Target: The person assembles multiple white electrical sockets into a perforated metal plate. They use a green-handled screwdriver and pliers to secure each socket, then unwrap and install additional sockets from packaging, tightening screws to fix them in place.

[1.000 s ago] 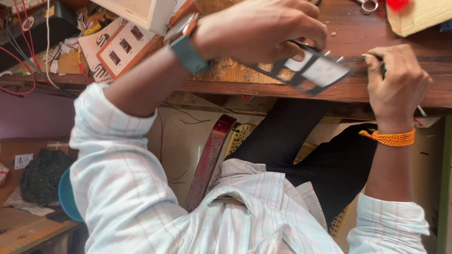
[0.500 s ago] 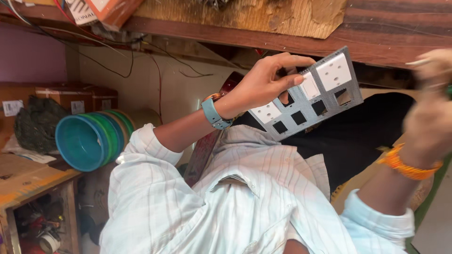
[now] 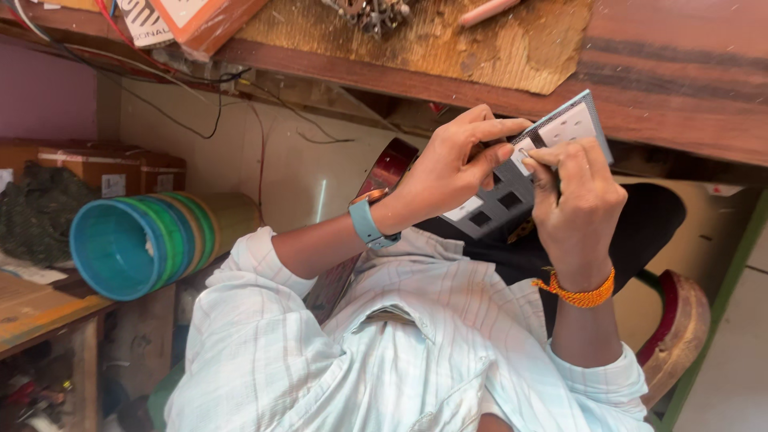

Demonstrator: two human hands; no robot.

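Stack of nested plastic tubs (image 3: 140, 244), teal outermost with green and yellow rims, lies on its side at left. Brown cardboard boxes (image 3: 120, 168) behind it. Dark wooden worktop (image 3: 672, 72) above, carrying a worn fibreboard sheet (image 3: 448, 44). Thin black wires (image 3: 216, 88) hang beneath.

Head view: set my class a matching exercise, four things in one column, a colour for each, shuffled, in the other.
Things:
1. wrist thread on the right hand
2. watch strap on the left hand
3. stacked bowls
4. switch plate

Colours:
a. grey with white inserts
b. orange
c. teal and green
d. light blue

Pairs: 1-b, 2-d, 3-c, 4-a
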